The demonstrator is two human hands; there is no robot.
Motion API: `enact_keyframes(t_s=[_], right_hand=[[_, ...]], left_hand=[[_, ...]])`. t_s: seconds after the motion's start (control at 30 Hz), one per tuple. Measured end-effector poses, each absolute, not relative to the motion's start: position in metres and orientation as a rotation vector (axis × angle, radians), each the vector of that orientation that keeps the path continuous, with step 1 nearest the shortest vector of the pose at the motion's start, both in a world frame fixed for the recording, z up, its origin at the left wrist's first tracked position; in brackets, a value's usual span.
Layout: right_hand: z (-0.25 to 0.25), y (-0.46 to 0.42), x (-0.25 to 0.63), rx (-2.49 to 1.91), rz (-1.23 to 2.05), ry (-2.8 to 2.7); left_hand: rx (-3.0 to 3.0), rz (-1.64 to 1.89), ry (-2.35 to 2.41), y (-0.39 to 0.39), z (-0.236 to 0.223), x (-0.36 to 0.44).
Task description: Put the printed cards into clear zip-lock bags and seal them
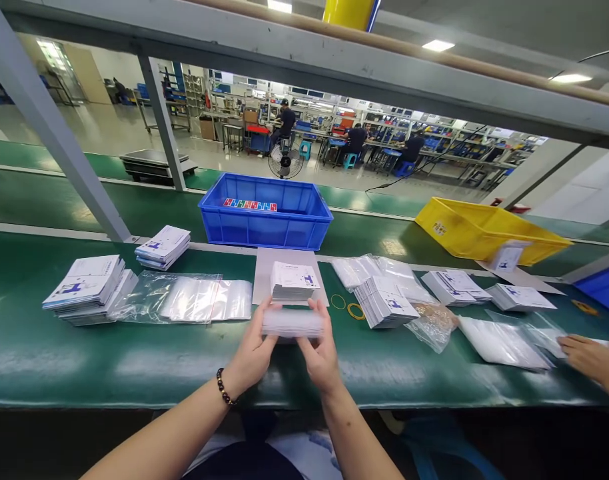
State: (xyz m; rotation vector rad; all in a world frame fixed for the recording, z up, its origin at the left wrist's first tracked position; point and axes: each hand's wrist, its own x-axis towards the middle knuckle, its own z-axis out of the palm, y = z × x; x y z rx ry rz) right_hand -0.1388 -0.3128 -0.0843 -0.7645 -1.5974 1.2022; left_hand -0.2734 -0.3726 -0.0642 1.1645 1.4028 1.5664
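Observation:
My left hand and my right hand grip a stack of booklets from its two ends, fingers behind and thumbs in front. Motion smears the stack, so its print cannot be read. Just behind it, another stack of white booklets rests on a grey-white board. To the right of my hands lie loose yellow rubber bands and a tilted booklet stack. Clear plastic bags lie flat on my left, beside a taller booklet pile and a smaller one.
A blue bin holding colourful printed items stands behind the board. Further right are a yellow bin, more booklet stacks, and plastic bags. At the right edge a co-worker's hand touches a bag. A metal frame rises over the green bench.

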Motion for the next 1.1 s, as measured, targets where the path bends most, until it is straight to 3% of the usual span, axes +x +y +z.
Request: enact_keyframes(t_s=[0.53, 1.1], right_hand=[[-0.078, -0.291, -0.138, -0.632, 1.621, -1.514], [-0.072, -0.297, -0.134, -0.665, 1.495, -1.547]], left_hand=[[1.045, 1.54, 1.237, -0.35, -0.049, -0.281], [1.09, 1.538, 1.249, -0.347, -0.056, -0.278]])
